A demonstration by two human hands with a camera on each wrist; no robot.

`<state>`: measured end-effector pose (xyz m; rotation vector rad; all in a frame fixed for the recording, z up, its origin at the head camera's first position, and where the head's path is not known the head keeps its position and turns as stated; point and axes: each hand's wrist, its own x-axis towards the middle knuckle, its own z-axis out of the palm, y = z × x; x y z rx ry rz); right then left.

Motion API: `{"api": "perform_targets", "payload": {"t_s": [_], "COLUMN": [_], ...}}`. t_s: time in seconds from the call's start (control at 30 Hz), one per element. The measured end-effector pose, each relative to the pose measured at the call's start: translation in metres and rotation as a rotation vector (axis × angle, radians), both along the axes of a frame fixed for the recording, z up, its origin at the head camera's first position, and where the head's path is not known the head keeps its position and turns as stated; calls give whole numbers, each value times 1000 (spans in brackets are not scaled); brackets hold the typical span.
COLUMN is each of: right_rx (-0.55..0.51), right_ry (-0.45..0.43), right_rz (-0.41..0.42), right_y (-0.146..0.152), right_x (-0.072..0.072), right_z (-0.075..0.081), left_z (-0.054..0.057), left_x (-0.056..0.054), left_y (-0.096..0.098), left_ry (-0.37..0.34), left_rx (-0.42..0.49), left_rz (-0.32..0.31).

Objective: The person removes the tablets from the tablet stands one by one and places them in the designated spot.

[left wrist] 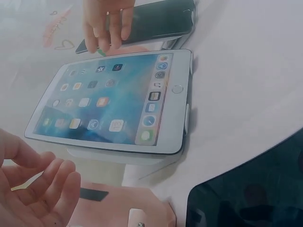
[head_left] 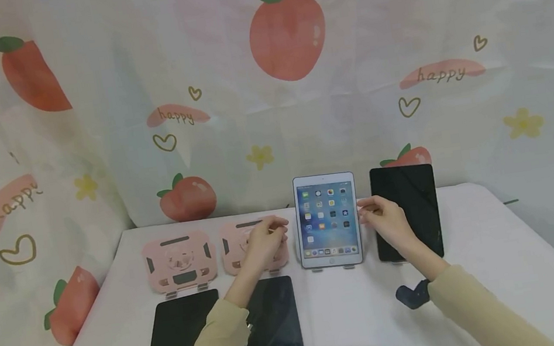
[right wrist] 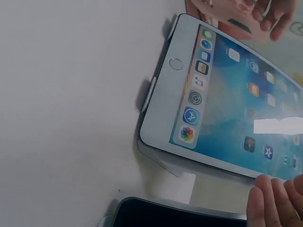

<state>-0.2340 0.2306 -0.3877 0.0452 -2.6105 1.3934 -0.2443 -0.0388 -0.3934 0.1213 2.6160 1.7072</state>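
Note:
A white tablet [head_left: 327, 219] with its screen lit and app icons showing leans upright on a stand, whose small lower lips show under its bottom edge. My left hand [head_left: 264, 243] hovers left of the tablet, in front of a pink stand [head_left: 231, 249]; its fingers are loosely bent and hold nothing. On the other side, my right hand [head_left: 389, 222] is at the tablet's right edge with fingers fairly straight. In the right wrist view its fingertips [right wrist: 262, 189] lie close to the edge; whether they touch, I cannot tell. A black tablet [head_left: 420, 194] stands upright behind the right hand.
Another pink stand [head_left: 180, 260] lies at the left. Two dark tablets, one at the left [head_left: 182, 328] and another beside it [head_left: 276, 321], lie flat near the front, partly under my left arm. A printed curtain [head_left: 333, 118] hangs behind the white table [head_left: 351, 322].

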Motion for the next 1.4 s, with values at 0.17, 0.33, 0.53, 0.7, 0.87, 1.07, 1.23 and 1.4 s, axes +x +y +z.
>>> {"api": "perform_targets", "payload": {"t_s": [0.17, 0.33, 0.53, 0.7, 0.87, 1.07, 1.23, 1.4], "right_rx": [31, 59, 89, 116, 136, 160, 162, 149], "right_ry": [38, 74, 94, 92, 91, 77, 75, 75], "right_rz": [-19, -26, -39, -51, -62, -75, -82, -79], "right_y": [0, 0, -2, -5, -6, -7, -7, -7], "right_x": [-6, -13, -16, -20, -27, -31, -34, -36], "right_z": [6, 11, 19, 23, 22, 21, 20, 19], "left_z": [3, 5, 6, 10, 14, 17, 18, 21], "left_x": [-6, -11, -18, -21, -25, -30, -35, -40], "left_y": [6, 10, 13, 16, 21, 26, 29, 32], "left_ry": [-3, 4, 25, 61, 85, 100, 94, 88], "left_rx": [21, 48, 27, 25, 43, 42, 16, 7], "left_rz": [6, 11, 16, 20, 30, 29, 38, 54]}}
